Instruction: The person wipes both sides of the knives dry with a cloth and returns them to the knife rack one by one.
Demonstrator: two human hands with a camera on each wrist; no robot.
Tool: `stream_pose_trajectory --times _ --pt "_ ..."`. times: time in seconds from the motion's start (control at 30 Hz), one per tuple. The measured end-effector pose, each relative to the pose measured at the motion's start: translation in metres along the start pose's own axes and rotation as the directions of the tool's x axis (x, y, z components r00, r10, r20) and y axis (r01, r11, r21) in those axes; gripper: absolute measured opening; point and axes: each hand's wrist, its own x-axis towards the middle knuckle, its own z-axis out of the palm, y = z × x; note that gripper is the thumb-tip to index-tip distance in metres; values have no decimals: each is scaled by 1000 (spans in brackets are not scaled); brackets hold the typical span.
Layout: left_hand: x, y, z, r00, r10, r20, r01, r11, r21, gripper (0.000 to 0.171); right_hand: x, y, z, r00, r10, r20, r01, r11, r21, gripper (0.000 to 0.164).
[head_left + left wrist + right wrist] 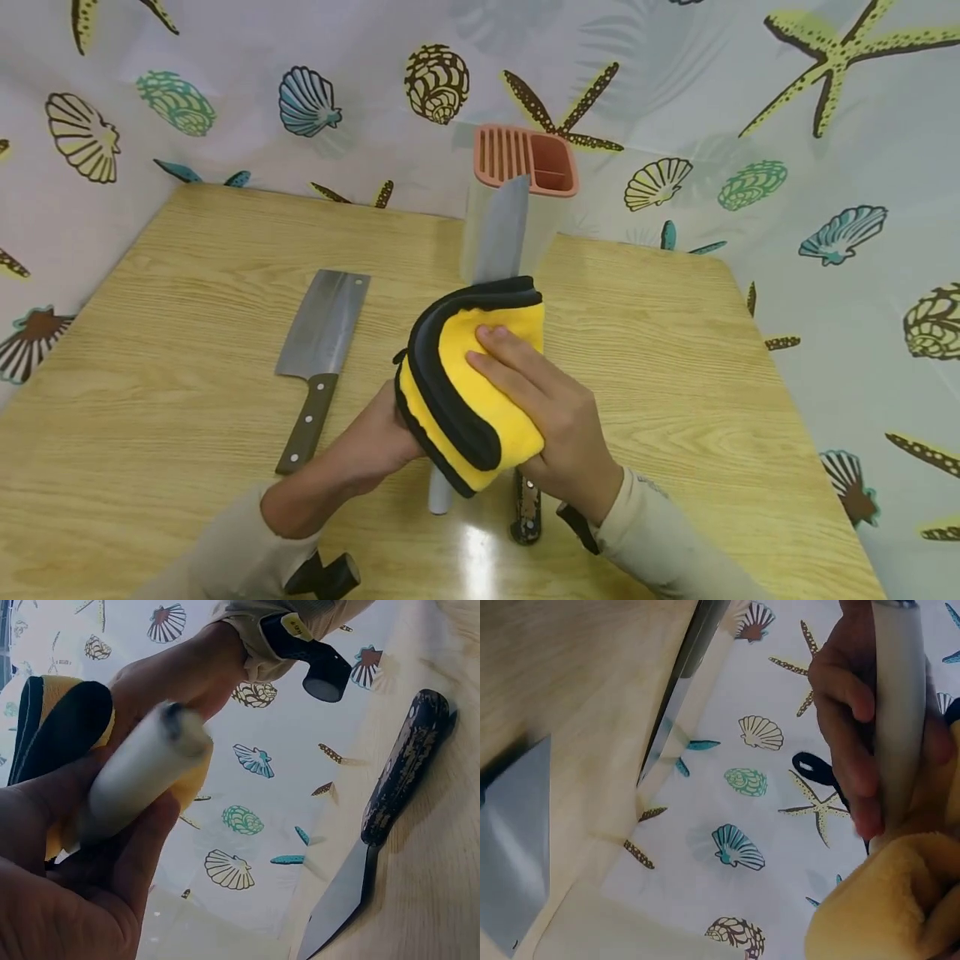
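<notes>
My left hand (375, 442) grips the white handle (142, 772) of a kitchen knife. Its broad blade (504, 229) points up and away, sticking out past the far edge of a folded yellow cloth (517, 417) with black trim. My right hand (558, 417) holds this cloth around the blade, two fingers lying along its top. The cloth hides the middle of the knife and part of the left hand. In the right wrist view, the left fingers (847, 727) are curled round the handle.
A cleaver (318, 333) with a brown handle lies on the wooden table (645, 358) at the left. Another knife with a worn black handle (528, 512) lies below my hands. Behind the blade stands a white knife holder (551, 225) with a coral slotted top, before a shell-patterned curtain (375, 92).
</notes>
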Motion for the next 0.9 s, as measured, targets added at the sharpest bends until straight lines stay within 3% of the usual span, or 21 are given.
stream_pose_trajectory --times 0.1,0.3,0.5,0.6,0.7,0.8,0.87,0.9 --pt "1 -3 0 997 38 63 -38 999 -5 37 4 4 0 999 0 -34 -1 999 -38 35" --pt "-1 -6 1 969 73 238 -47 993 -111 52 20 17 -9 994 14 -104 -24 995 -96 35" --pt "-3 -6 3 946 83 313 -46 992 -121 50 38 33 -18 977 58 -207 -82 991 -108 38" --pt "-4 -6 3 940 62 336 -21 992 -123 47 45 47 -21 958 126 -259 -141 989 -43 32" --pt "-2 -7 4 941 44 334 -3 993 -120 45 54 67 -25 918 279 -283 -249 959 138 29" --pt "2 -9 4 953 6 304 30 993 -113 44 59 84 -33 835 445 -323 -345 882 322 24" --pt "3 -10 4 961 -37 273 74 989 -126 45 60 86 -40 790 479 -382 -335 860 385 24" --pt "3 -11 3 965 -51 259 88 987 -133 45 61 83 -44 774 469 -426 -312 867 388 23"
